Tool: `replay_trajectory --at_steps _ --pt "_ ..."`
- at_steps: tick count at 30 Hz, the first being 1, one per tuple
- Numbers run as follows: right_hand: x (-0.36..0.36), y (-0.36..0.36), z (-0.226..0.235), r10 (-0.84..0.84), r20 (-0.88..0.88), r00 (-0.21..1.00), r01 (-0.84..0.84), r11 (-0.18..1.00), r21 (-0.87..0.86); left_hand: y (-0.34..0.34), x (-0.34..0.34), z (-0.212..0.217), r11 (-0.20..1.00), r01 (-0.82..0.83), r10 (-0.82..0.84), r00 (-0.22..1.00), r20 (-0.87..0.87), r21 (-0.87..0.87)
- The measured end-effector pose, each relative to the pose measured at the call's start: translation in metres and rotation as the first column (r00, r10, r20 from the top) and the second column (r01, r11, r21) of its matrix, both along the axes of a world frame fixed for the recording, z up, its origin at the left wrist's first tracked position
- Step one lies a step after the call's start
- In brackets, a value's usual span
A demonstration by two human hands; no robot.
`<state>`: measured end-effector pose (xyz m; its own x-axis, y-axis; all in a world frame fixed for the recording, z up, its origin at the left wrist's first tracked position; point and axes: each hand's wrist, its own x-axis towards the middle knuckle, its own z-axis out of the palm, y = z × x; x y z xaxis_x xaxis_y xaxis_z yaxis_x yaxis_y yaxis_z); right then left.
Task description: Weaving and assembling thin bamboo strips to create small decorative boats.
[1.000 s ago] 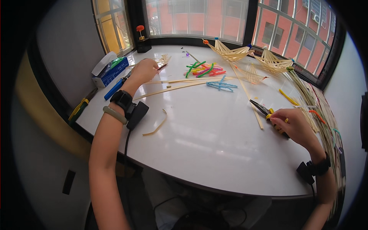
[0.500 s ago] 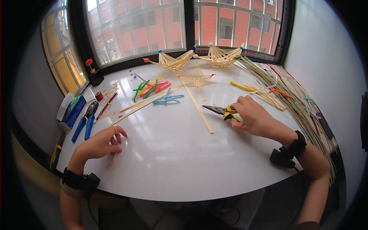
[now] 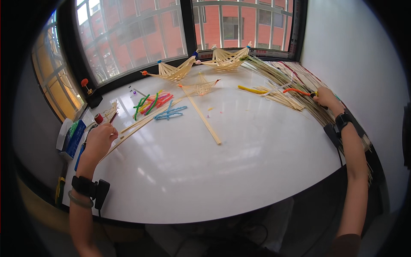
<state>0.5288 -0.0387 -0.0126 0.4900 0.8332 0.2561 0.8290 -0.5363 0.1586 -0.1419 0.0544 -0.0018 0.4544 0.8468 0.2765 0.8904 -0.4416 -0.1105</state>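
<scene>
My left hand point(image 3: 100, 140) is curled into a fist at the left edge of the white table point(image 3: 239, 171), by the near end of some long bamboo sticks point(image 3: 141, 123). A red-tipped tool point(image 3: 99, 118) pokes out just above its knuckles. My right hand point(image 3: 326, 97) reaches far right onto a heap of thin bamboo strips point(image 3: 295, 81) and is shut on small dark pliers point(image 3: 314, 94). The plier tip touches an orange pipe cleaner point(image 3: 295, 91). Both wrists wear black bands.
Woven bamboo boat shapes point(image 3: 173, 70) point(image 3: 227, 58) stand by the window. Coloured pipe cleaners point(image 3: 154, 103) and blue ones point(image 3: 171, 112) lie mid-left, with one long stick point(image 3: 204, 121) in the middle. A blue box and tools point(image 3: 75, 139) sit at the left edge.
My right hand has moved with the pliers from mid-table out to the strip heap at the right. My left hand has shifted from the table front to the left edge by the tools.
</scene>
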Motion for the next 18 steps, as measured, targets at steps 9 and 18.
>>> replay_trajectory --at_steps 9,18 --pt "-0.046 0.042 -0.008 0.557 0.243 0.794 -0.597 0.789 0.145 -0.03 0.076 0.007 0.979 0.171 -0.173 0.985 0.008 0.111" --pt "-0.068 0.07 0.017 0.314 0.157 0.936 -0.326 0.943 0.062 -0.064 0.114 0.011 0.944 0.328 -0.328 0.944 0.022 0.024"
